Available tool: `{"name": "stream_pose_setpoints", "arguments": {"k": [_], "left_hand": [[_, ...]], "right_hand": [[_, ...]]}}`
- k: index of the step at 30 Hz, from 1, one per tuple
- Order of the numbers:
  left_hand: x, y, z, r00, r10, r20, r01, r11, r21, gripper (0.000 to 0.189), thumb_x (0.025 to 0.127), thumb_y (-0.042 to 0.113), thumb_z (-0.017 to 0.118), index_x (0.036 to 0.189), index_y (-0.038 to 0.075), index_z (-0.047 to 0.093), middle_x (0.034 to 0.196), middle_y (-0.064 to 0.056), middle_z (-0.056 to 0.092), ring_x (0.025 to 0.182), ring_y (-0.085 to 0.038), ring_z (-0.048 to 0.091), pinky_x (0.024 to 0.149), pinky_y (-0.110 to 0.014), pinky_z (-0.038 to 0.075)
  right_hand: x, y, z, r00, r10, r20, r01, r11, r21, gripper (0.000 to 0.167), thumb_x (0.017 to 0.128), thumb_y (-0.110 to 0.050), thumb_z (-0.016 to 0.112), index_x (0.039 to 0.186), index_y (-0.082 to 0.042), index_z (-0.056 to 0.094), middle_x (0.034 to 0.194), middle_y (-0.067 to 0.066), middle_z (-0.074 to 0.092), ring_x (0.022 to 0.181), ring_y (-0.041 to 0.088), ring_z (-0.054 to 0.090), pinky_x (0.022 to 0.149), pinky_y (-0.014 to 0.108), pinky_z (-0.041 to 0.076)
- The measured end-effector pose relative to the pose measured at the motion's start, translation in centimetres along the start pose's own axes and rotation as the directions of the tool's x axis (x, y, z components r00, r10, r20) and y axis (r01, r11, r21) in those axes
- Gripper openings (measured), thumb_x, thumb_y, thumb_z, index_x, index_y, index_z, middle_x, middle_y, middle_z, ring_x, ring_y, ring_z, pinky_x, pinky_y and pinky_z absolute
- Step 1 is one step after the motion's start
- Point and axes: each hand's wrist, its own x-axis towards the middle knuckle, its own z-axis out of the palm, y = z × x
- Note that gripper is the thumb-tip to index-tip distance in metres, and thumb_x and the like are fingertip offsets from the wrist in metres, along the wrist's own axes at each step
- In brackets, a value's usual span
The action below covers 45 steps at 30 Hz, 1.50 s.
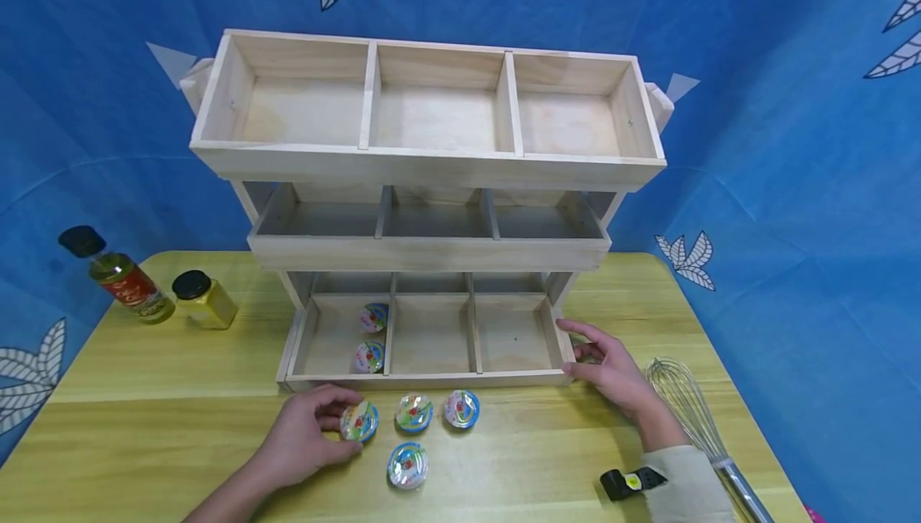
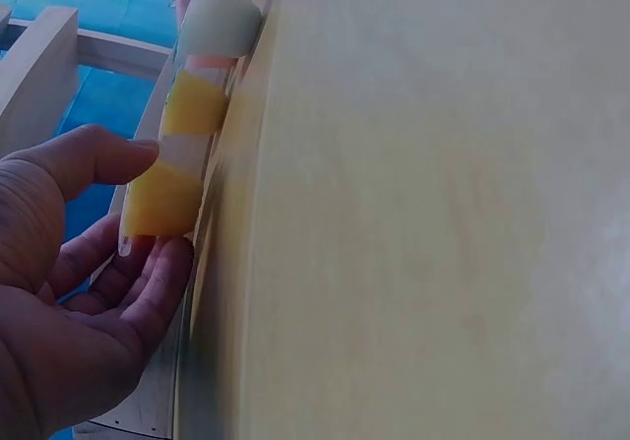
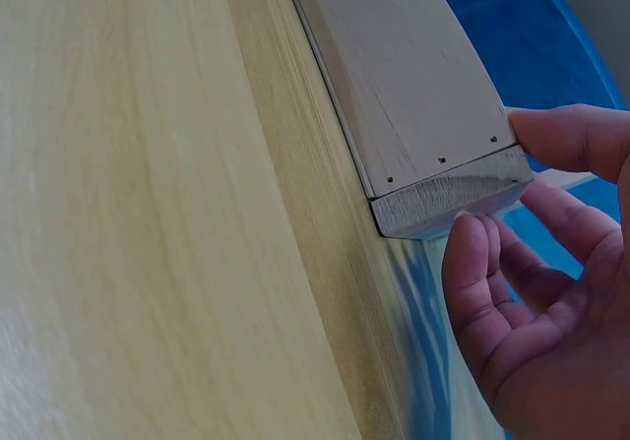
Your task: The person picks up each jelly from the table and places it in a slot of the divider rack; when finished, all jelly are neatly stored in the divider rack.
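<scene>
My left hand (image 1: 308,435) grips a jelly cup (image 1: 359,421) with a printed lid, thumb on one side and fingers on the other. The left wrist view shows the orange filling of this jelly cup (image 2: 163,202) between thumb and fingers. Three more jelly cups stand on the table to its right: one (image 1: 413,413) close by, one (image 1: 461,409) farther right, one (image 1: 408,465) nearer the front. Two jelly cups (image 1: 370,357) lie in the left compartment of the wooden rack's bottom tray (image 1: 432,381). My right hand (image 1: 612,367) holds that tray's right front corner (image 3: 453,199).
The rack's middle tray (image 1: 432,253) and top tray (image 1: 432,165) have three compartments each. An oil bottle (image 1: 133,283) and a yellow jar with a black lid (image 1: 206,301) stand at left. A whisk (image 1: 694,415) lies right of my right hand on the wooden table (image 1: 180,379).
</scene>
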Motion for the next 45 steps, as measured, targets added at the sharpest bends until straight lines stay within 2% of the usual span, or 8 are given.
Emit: {"name": "stream_pose_setpoints", "arguments": {"k": [9, 19, 23, 28, 32, 36, 40, 45], "left_hand": [[-0.3, 0.6, -0.2, 0.999, -0.04, 0.02, 0.042, 0.992, -0.121, 0.057, 0.067, -0.008, 0.086, 0.117, -0.015, 0.059, 0.106, -0.02, 0.062, 0.089, -0.021, 0.068, 0.081, -0.031, 0.058], [0.1, 1.5, -0.1, 0.998, 0.002, 0.057, 0.009, 0.98, -0.198, 0.055, 0.069, -0.01, 0.083, 0.119, -0.014, 0.058, 0.11, -0.026, 0.059, 0.09, -0.024, 0.068, 0.08, -0.035, 0.059], [0.6, 2.0, -0.2, 0.997, 0.035, 0.064, -0.021, 0.978, -0.208, 0.053, 0.071, -0.009, 0.082, 0.118, -0.013, 0.059, 0.113, -0.028, 0.058, 0.089, -0.023, 0.067, 0.078, -0.034, 0.059], [1.6, 2.8, -0.1, 0.996, 0.045, 0.077, -0.025, 0.971, -0.236, 0.054, 0.071, -0.01, 0.082, 0.119, -0.012, 0.059, 0.118, -0.029, 0.056, 0.088, -0.025, 0.068, 0.077, -0.036, 0.059], [2.4, 3.2, 0.0, 0.993, 0.092, 0.078, -0.069, 0.961, -0.267, 0.054, 0.07, -0.014, 0.08, 0.119, -0.016, 0.057, 0.119, -0.032, 0.055, 0.089, -0.027, 0.069, 0.079, -0.037, 0.059], [3.2, 3.7, 0.0, 0.991, 0.105, 0.086, -0.075, 0.95, -0.303, 0.054, 0.072, -0.016, 0.078, 0.121, -0.019, 0.054, 0.119, -0.034, 0.053, 0.092, -0.027, 0.069, 0.081, -0.036, 0.058], [3.9, 4.1, -0.1, 0.99, 0.104, 0.095, -0.073, 0.956, -0.285, 0.054, 0.074, -0.014, 0.078, 0.122, -0.018, 0.055, 0.118, -0.032, 0.056, 0.092, -0.027, 0.068, 0.081, -0.034, 0.058], [5.0, 4.6, 0.2, 0.994, 0.089, 0.058, -0.073, 0.969, -0.237, 0.053, 0.073, -0.014, 0.08, 0.12, -0.014, 0.059, 0.117, -0.028, 0.059, 0.094, -0.027, 0.068, 0.084, -0.034, 0.057]], "right_hand": [[-0.1, 0.1, 0.1, 1.0, 0.005, 0.001, -0.005, 1.0, 0.008, 0.064, 0.084, 0.005, 0.072, 0.144, 0.0, 0.049, 0.119, 0.029, 0.053, 0.093, 0.03, 0.059, 0.073, 0.028, 0.052], [-0.1, 0.2, -0.1, 1.0, -0.019, 0.001, 0.019, 1.0, 0.008, 0.063, 0.085, 0.005, 0.071, 0.144, -0.001, 0.05, 0.127, 0.024, 0.05, 0.093, 0.03, 0.056, 0.07, 0.027, 0.051], [-0.1, 0.2, -0.1, 1.0, -0.021, 0.001, 0.021, 1.0, 0.011, 0.064, 0.085, 0.005, 0.072, 0.144, -0.001, 0.049, 0.126, 0.024, 0.051, 0.094, 0.03, 0.056, 0.071, 0.027, 0.051], [-0.1, 0.1, -0.1, 1.0, -0.014, -0.001, 0.014, 1.0, 0.014, 0.064, 0.085, 0.005, 0.072, 0.144, -0.001, 0.05, 0.129, 0.023, 0.05, 0.096, 0.032, 0.056, 0.072, 0.027, 0.052], [-0.1, 0.1, -0.1, 1.0, -0.011, 0.0, 0.011, 1.0, 0.017, 0.064, 0.084, 0.006, 0.072, 0.144, -0.001, 0.05, 0.131, 0.023, 0.049, 0.096, 0.032, 0.056, 0.072, 0.027, 0.051], [-0.1, 0.1, 0.0, 1.0, -0.01, -0.001, 0.01, 1.0, 0.018, 0.064, 0.084, 0.006, 0.072, 0.144, -0.001, 0.05, 0.132, 0.022, 0.048, 0.096, 0.031, 0.055, 0.071, 0.026, 0.051], [0.0, 0.1, 0.0, 1.0, -0.01, 0.002, 0.01, 1.0, 0.013, 0.064, 0.085, 0.005, 0.072, 0.144, -0.001, 0.049, 0.13, 0.023, 0.049, 0.095, 0.03, 0.055, 0.07, 0.027, 0.051], [0.0, 0.2, 0.0, 1.0, -0.003, 0.001, 0.003, 1.0, 0.011, 0.064, 0.084, 0.006, 0.072, 0.144, -0.001, 0.05, 0.124, 0.025, 0.051, 0.094, 0.03, 0.056, 0.071, 0.027, 0.051]]}}
